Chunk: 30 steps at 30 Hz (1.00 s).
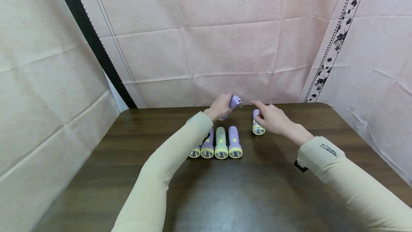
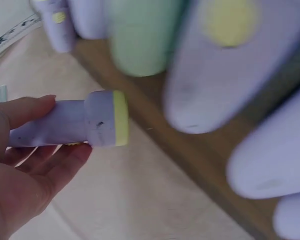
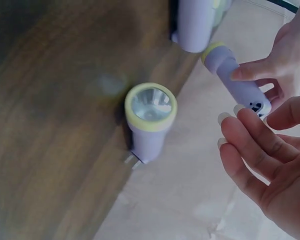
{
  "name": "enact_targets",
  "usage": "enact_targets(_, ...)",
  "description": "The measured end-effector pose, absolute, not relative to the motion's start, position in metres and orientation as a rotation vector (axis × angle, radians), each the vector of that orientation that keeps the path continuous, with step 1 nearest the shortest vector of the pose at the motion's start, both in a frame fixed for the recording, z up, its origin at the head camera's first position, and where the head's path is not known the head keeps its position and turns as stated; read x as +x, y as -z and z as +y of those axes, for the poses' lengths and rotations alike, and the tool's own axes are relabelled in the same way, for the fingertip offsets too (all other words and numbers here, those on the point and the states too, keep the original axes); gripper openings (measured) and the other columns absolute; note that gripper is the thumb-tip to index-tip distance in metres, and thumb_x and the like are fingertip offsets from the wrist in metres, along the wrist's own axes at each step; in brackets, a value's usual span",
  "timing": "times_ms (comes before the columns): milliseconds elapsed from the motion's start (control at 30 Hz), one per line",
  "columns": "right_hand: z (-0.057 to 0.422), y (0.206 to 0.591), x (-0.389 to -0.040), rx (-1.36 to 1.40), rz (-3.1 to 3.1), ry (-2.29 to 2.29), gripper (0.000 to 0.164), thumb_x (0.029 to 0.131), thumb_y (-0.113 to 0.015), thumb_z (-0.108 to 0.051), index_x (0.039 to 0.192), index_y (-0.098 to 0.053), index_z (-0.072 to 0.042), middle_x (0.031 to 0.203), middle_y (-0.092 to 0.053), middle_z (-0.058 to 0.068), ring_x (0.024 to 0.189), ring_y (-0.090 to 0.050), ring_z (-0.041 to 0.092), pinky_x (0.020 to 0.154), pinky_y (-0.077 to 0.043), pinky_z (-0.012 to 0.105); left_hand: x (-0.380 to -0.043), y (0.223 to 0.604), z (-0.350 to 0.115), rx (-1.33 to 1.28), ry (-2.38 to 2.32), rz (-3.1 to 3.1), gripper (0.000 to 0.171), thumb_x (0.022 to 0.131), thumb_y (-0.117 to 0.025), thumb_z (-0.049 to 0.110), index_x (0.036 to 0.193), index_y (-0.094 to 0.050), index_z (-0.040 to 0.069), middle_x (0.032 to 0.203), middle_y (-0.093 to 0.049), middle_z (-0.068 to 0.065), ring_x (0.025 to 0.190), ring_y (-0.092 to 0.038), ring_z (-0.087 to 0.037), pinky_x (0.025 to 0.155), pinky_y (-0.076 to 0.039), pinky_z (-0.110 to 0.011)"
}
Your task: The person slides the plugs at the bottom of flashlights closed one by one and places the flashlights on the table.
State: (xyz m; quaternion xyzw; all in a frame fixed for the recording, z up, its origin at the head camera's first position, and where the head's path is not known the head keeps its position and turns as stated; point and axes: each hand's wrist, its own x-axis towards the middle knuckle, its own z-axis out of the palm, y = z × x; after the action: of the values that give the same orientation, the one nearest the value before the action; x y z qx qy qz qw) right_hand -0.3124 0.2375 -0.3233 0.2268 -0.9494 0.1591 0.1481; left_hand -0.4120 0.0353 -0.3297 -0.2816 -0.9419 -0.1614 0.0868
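My left hand (image 1: 220,107) grips a purple flashlight (image 2: 65,122) with a yellow rim, over the table's far edge. Metal plug prongs stick out of that flashlight's tail, towards my right hand (image 1: 273,117). The right hand holds nothing; its fingers are loosely bent and reach close to the held flashlight's tail in the right wrist view. Beside and partly behind this hand lies another purple flashlight (image 3: 149,142), its lens facing me and two prongs out at its tail. Near my left forearm is a row with purple flashlights (image 1: 234,139) and a green flashlight (image 1: 220,141).
All the loose flashlights lie on a dark brown wooden table (image 1: 225,196). My left sleeve (image 1: 180,157) covers part of the row's left end. Pale cloth (image 1: 209,53) hangs behind the table and along both sides.
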Motion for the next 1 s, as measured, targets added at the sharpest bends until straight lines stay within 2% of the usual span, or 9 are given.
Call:
enact_targets(200, 0.231, 0.333, -0.314, 0.690, -2.738, -0.446, 0.054, 0.085, -0.057, -0.008, 0.137, -0.047, -0.004, 0.070, -0.059, -0.002, 0.056, -0.046, 0.010, 0.054, -0.039, 0.028, -0.407, 0.346, 0.021, -0.809, 0.511, -2.835, 0.032, 0.083, -0.063, 0.000, 0.112, -0.050, 0.007, 0.109, -0.062, -0.013, 0.100, -0.063, -0.027, 0.083, -0.053, -0.039)
enact_targets(600, 0.219, 0.328, -0.316, 0.731, -2.727, -0.452, 0.058, 0.084, -0.056, -0.006, 0.141, -0.045, -0.007, 0.061, -0.054, -0.002, 0.050, -0.042, 0.010, 0.048, -0.034, 0.027, -0.403, 0.341, 0.021, -0.811, 0.540, -2.792, 0.031, 0.083, -0.066, 0.001, 0.111, -0.052, 0.008, 0.109, -0.061, -0.011, 0.102, -0.062, -0.026, 0.086, -0.053, -0.039)
enact_targets(1000, 0.210, 0.328, -0.317, 0.745, -2.816, -0.446, 0.071, 0.084, -0.053, -0.006, 0.151, -0.033, -0.017, 0.049, -0.037, -0.008, 0.045, -0.028, 0.007, 0.044, -0.025, 0.025, -0.396, 0.337, 0.024, -0.876, 0.609, -2.729, 0.033, 0.082, -0.062, -0.005, 0.110, -0.051, 0.008, 0.108, -0.063, -0.011, 0.095, -0.064, -0.024, 0.081, -0.053, -0.038)
